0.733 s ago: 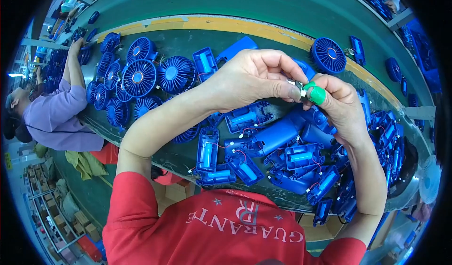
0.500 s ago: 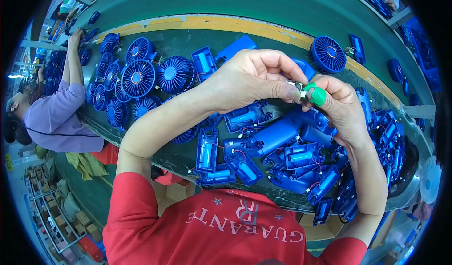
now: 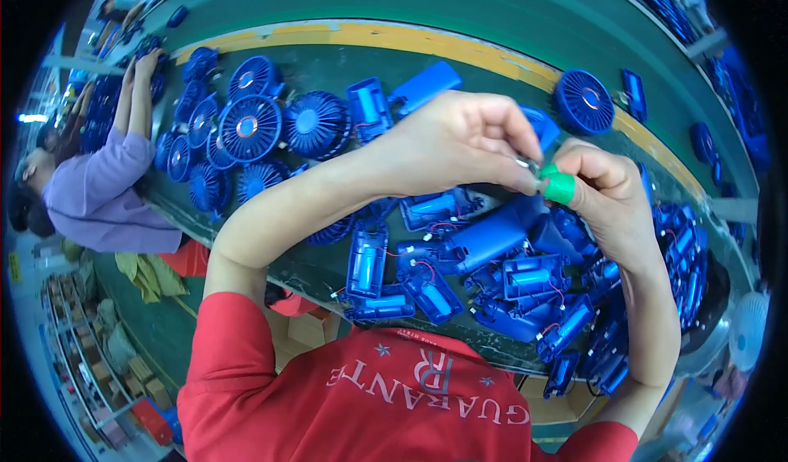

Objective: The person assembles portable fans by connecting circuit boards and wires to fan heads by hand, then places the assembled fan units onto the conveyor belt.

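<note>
My left hand (image 3: 476, 148) pinches a small, pale part (image 3: 528, 165) between thumb and fingertips; it looks like a tiny circuit board with white connectors, blurred here. Against its right side press the closed thumb and forefinger of my right hand (image 3: 606, 203). Green tape (image 3: 560, 186) wraps the right thumb, and more green shows at that forefinger. Both hands are held above a heap of blue handle housings (image 3: 484, 240). Several of these lie open, showing light blue battery cells (image 3: 367, 261) and thin red wires with white plugs.
Blue fan heads (image 3: 249, 128) cluster at left; another fan (image 3: 584, 101) rests on the yellow strip (image 3: 361, 34). Beyond it runs a green conveyor belt (image 3: 460, 6). More housings (image 3: 677, 249) pile up at right. A co-worker in a purple sleeve (image 3: 119, 171) reaches over the bench at left.
The view has shifted slightly, so the bench things appear a little to the right. Both hands stay together on the small part, now more hidden between the fingertips.
</note>
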A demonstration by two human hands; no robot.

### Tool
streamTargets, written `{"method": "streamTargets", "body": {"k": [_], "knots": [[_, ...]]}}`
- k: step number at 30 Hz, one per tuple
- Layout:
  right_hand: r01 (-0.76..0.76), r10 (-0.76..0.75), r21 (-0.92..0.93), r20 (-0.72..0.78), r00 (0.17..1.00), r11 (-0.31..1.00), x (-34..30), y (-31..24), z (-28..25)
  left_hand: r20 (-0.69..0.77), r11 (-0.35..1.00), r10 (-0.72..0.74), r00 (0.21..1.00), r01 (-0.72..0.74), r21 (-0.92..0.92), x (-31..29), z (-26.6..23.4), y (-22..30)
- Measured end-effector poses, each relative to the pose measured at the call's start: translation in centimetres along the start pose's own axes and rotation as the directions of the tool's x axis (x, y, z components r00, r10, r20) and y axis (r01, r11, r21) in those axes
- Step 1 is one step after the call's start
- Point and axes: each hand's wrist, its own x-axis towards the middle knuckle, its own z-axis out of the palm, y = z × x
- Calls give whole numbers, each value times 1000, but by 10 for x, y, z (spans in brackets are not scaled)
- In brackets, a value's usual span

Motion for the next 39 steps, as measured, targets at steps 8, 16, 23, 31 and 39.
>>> {"method": "streamTargets", "body": {"k": [8, 16, 23, 31, 39], "knots": [[-230, 236, 150, -24, 971, 962, 36, 50, -2, -29, 814, 274, 961, -215, 539, 3, -26, 2], [-297, 340, 370, -56, 939, 880, 133, 94, -144, -204, 106, 300, 932, 179, 978, -119, -172, 79], [-234, -238, -456, -758, 607, 859, 191, 127, -237, -432, -261, 80, 898, 437, 861, -173, -267, 66], [457, -249, -748, 383, 890, 482, 223, 3, 108, -276, -123, 258, 926, 315, 941, -218, -231, 61], [370, -156, -823, 336, 929, 432, 227, -2, 152, -228, -19, 79, 971, 230, 973, -237, -212, 69]]}}
